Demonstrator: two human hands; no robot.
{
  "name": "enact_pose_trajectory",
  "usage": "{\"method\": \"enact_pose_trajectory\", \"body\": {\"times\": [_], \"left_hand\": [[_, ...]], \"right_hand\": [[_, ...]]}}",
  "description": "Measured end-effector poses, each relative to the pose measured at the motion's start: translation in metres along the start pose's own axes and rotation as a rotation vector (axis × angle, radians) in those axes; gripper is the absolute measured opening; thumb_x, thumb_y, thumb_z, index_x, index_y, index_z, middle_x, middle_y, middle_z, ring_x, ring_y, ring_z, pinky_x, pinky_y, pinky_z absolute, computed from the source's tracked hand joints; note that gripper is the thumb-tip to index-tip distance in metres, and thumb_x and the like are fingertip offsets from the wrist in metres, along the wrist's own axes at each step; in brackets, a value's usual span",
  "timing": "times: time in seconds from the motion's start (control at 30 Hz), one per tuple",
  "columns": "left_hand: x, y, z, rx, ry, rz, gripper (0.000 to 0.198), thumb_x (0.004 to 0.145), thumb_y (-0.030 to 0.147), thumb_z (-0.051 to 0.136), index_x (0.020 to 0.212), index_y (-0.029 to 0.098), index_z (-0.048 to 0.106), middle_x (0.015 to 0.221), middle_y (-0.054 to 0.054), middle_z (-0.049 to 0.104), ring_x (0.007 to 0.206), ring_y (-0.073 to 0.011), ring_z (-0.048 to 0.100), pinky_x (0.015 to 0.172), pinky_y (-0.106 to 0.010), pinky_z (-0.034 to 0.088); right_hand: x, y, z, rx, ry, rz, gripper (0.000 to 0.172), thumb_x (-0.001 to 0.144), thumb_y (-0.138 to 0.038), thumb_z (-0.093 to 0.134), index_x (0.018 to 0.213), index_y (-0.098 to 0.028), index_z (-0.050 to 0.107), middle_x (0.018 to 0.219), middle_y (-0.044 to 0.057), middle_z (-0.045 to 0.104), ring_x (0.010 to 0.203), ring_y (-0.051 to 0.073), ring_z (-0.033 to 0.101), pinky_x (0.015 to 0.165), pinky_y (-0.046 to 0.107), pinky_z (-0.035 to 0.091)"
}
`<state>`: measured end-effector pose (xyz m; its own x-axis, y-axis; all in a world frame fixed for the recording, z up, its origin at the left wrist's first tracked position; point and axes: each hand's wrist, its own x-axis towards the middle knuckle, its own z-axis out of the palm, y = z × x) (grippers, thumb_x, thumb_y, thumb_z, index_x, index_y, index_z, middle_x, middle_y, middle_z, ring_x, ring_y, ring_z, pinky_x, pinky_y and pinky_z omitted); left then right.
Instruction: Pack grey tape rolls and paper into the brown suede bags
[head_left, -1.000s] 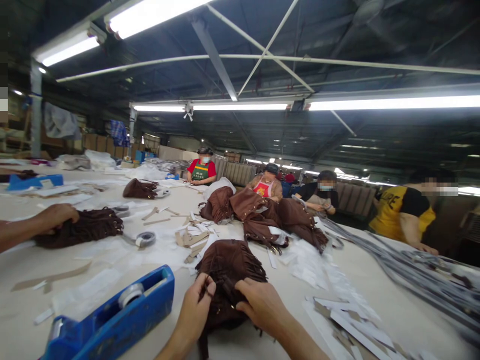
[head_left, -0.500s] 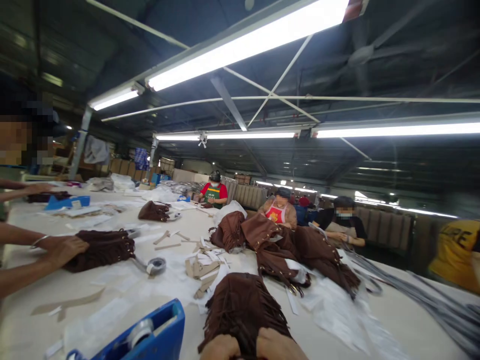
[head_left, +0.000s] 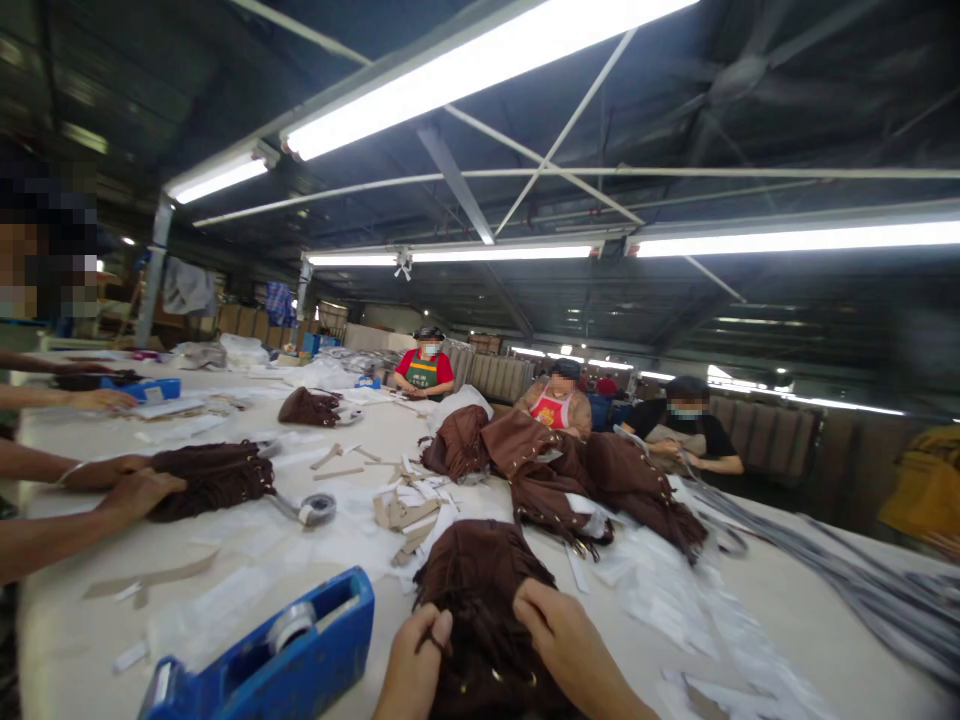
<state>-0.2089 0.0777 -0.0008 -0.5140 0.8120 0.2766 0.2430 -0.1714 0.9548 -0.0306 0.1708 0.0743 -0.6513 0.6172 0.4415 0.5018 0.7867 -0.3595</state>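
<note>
Pinching a dark cord (head_left: pixel 430 640), your left hand (head_left: pixel 415 652) flanks the brown bag (head_left: pixel 476 555) left; your right hand (head_left: pixel 564 635) clasps its right side. Bag's long axis runs near to far.

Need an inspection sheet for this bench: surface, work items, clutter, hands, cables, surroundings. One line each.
Surface: pale table, strewn with materials.
Work items: brown fringed bag in front of the wearer; blue tape dispenser to its left; heap of brown bags beyond.
Clutter: cardboard strips, plastic wrap, grey roll.
Hands: left hand closed on a dark strand at the bag; right hand gripping the bag's right side.
Cables: nothing seen for certain; long grey strips lie at right, probably straps.
Surroundings: co-workers around the table; lit tube lights overhead.
</note>
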Motion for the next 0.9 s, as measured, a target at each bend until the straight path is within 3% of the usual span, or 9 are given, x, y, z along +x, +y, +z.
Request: {"method": "enact_pose_trajectory", "body": {"times": [0.07,0.17,0.23,0.3,0.37,0.47,0.6,0.77,0.9], "left_hand": [[-0.002,0.006,-0.001,0.008,0.005,0.006,0.048,0.076,0.066,0.040,0.056,0.022,0.042,0.058,0.002,0.043,0.064,-0.0184,0.044,0.063,-0.027,0.034],[-0.003,0.010,-0.002,0.011,-0.008,0.005,0.045,0.078,0.061,0.040,0.056,0.022,0.044,0.058,0.001,0.044,0.065,-0.0187,0.045,0.064,-0.028,0.034],[-0.004,0.011,-0.003,0.007,-0.011,0.008,0.045,0.078,0.061,0.040,0.056,0.022,0.045,0.058,0.001,0.045,0.064,-0.0191,0.046,0.064,-0.028,0.034],[-0.004,0.012,-0.004,0.000,-0.009,0.012,0.045,0.078,0.060,0.040,0.056,0.022,0.045,0.058,0.001,0.046,0.064,-0.0194,0.047,0.063,-0.028,0.034],[-0.003,0.012,-0.004,-0.008,-0.003,0.009,0.045,0.078,0.059,0.040,0.055,0.022,0.046,0.057,0.001,0.047,0.064,-0.0195,0.047,0.063,-0.029,0.035],[0.000,0.010,-0.006,-0.024,0.020,-0.022,0.044,0.078,0.057,0.040,0.054,0.021,0.047,0.056,0.001,0.047,0.063,-0.0191,0.047,0.062,-0.029,0.034],[0.003,0.004,-0.003,-0.059,0.013,-0.081,0.039,0.077,0.053,0.042,0.059,0.019,0.052,0.057,0.000,0.051,0.061,-0.0178,0.048,0.059,-0.028,0.036],[0.006,0.006,-0.003,-0.031,-0.122,-0.078,0.011,0.065,0.027,0.050,0.070,0.018,0.054,0.062,0.000,0.057,0.063,-0.0179,0.055,0.059,-0.026,0.042],[-0.005,0.035,-0.019,0.119,-0.164,0.031,0.042,0.055,0.007,0.045,0.094,0.015,0.057,0.094,-0.008,0.064,0.096,-0.0233,0.058,0.085,-0.034,0.044]], "right_hand": [[0.006,-0.020,0.004,0.087,-0.050,0.017,0.031,0.091,-0.025,0.032,0.072,-0.021,0.057,0.066,0.000,0.064,0.060,0.015,0.061,0.059,0.025,0.042],[0.015,-0.032,0.015,0.126,-0.092,0.008,0.029,0.091,-0.028,0.037,0.082,-0.020,0.064,0.079,0.001,0.069,0.073,0.016,0.063,0.069,0.025,0.044],[0.019,-0.036,0.022,0.126,-0.112,-0.014,0.019,0.083,-0.028,0.052,0.094,-0.020,0.066,0.091,0.004,0.070,0.088,0.019,0.063,0.080,0.027,0.043],[0.022,-0.037,0.026,0.119,-0.122,-0.025,0.033,0.071,-0.024,0.065,0.104,-0.020,0.064,0.101,0.006,0.069,0.096,0.023,0.061,0.086,0.031,0.042],[0.024,-0.036,0.023,0.122,-0.124,-0.028,0.036,0.065,-0.021,0.070,0.101,-0.020,0.065,0.099,0.005,0.069,0.094,0.023,0.061,0.084,0.031,0.042],[0.021,-0.027,0.005,0.152,-0.120,-0.022,0.018,0.069,-0.023,0.068,0.086,-0.021,0.062,0.081,-0.002,0.067,0.076,0.017,0.060,0.069,0.025,0.043],[-0.011,-0.016,-0.015,0.139,-0.087,0.001,0.011,0.075,-0.019,0.063,0.082,-0.020,0.054,0.072,-0.004,0.060,0.066,0.014,0.056,0.060,0.022,0.039],[-0.070,-0.015,0.017,-0.293,0.004,-0.260,0.015,0.076,-0.005,0.053,0.077,-0.021,0.055,0.079,0.000,0.060,0.064,0.014,0.057,0.054,0.023,0.033],[-0.091,-0.017,0.045,-0.488,0.174,-0.378,0.021,0.081,-0.004,0.045,0.071,-0.022,0.052,0.070,0.000,0.058,0.055,0.013,0.055,0.050,0.025,0.031]]}}
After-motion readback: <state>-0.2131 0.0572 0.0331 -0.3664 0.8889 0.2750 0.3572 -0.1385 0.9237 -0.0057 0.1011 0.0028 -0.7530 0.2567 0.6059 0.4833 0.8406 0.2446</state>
